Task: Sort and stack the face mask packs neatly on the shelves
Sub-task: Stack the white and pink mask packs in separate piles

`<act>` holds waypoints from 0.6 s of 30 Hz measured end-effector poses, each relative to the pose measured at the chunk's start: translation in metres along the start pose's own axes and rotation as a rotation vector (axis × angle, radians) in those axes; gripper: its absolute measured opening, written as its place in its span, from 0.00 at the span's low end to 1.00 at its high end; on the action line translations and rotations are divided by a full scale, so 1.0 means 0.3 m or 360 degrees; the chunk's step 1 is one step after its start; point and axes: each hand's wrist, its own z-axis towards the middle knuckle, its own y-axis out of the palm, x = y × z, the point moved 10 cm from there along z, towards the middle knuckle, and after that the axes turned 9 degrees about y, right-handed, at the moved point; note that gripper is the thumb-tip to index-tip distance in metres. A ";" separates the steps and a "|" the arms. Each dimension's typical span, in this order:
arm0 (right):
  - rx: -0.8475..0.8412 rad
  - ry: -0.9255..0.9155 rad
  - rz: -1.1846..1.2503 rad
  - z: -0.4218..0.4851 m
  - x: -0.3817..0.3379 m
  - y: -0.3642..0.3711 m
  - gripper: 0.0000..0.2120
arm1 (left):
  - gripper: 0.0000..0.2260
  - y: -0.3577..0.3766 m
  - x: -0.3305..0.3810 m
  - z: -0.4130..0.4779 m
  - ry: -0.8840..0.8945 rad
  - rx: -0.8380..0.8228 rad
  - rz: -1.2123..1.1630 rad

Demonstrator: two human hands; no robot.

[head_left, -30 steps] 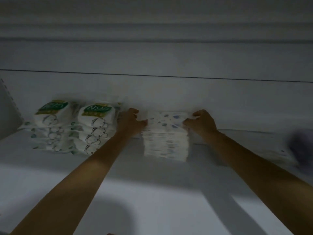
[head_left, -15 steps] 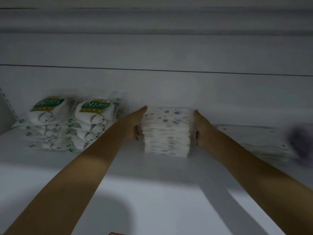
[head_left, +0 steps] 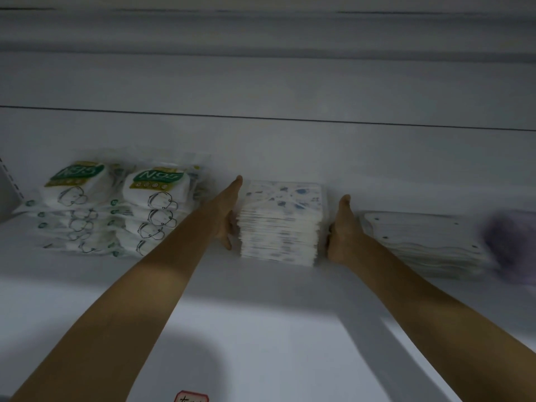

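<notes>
A moment ago both hands curled over the top of the mask stack (head_left: pixel 280 220). Now the left hand (head_left: pixel 227 211) and right hand (head_left: pixel 342 227) press flat on its sides, fingers straight and gripping nothing. The stack looks square, at the shelf (head_left: pixel 261 329)'s 12 o'clock.

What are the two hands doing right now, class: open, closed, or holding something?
Left hand: open and flat, pressed against the left side of the blue-patterned mask stack.
Right hand: open and flat, pressed against the stack's right side.
</notes>
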 end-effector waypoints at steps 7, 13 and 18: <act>-0.0221 0.0003 0.0010 0.008 0.027 0.068 0.45 | 0.38 0.044 0.016 -0.003 -0.0037 -0.0074 0.0010; 0.0068 -0.0117 -0.0212 0.009 -0.008 -0.019 0.40 | 0.43 -0.002 0.040 -0.017 0.0095 0.0094 0.0157; 0.0276 -0.0340 -0.0475 -0.058 -0.114 -0.035 0.24 | 0.33 -0.011 0.222 -0.098 0.0615 0.0374 0.0914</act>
